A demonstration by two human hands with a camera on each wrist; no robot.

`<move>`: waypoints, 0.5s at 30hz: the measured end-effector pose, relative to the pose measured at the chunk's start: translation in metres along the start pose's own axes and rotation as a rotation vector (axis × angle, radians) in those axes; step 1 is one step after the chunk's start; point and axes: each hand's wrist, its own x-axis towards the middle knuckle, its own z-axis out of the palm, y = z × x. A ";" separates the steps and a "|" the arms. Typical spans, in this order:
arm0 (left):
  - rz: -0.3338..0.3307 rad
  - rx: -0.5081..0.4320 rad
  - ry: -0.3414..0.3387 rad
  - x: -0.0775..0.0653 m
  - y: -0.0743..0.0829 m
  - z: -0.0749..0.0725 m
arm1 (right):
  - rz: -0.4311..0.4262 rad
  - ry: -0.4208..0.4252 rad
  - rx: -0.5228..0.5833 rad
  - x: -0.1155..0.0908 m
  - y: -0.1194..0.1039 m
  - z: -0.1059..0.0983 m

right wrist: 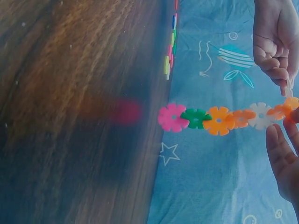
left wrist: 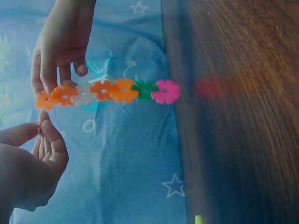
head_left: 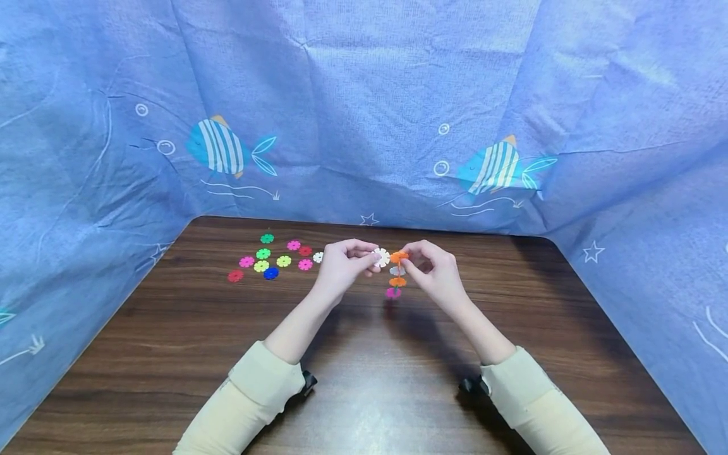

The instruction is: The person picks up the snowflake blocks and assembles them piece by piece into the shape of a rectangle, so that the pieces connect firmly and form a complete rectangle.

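A chain of notched, flower-shaped plastic discs hangs above the table. Its pink disc (left wrist: 167, 91) is at the bottom, followed upward by a green disc (right wrist: 195, 119), orange discs, a white disc (left wrist: 84, 94) and more orange. At the top, my right hand (head_left: 435, 272) pinches the uppermost orange disc (head_left: 400, 256) between thumb and fingers. My left hand (head_left: 341, 268) pinches another white disc (head_left: 382, 257) at its edge, right beside that orange disc. Fingers partly hide where these two discs meet, so I cannot tell whether they are joined.
Several loose discs lie on the brown wooden table (head_left: 188, 341) to the left, among them a blue disc (head_left: 270, 273), a red disc (head_left: 235, 275) and a green disc (head_left: 266, 238). A blue fish-print curtain (head_left: 364, 114) surrounds the table's back and sides.
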 end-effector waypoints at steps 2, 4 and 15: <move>-0.001 -0.001 0.000 0.000 0.001 0.000 | -0.021 0.005 -0.009 0.000 -0.001 0.001; -0.004 -0.005 0.000 0.000 0.001 0.000 | -0.037 0.006 -0.016 0.001 -0.002 0.001; -0.026 -0.103 0.017 -0.010 -0.001 0.003 | -0.125 0.039 -0.045 -0.002 -0.005 0.003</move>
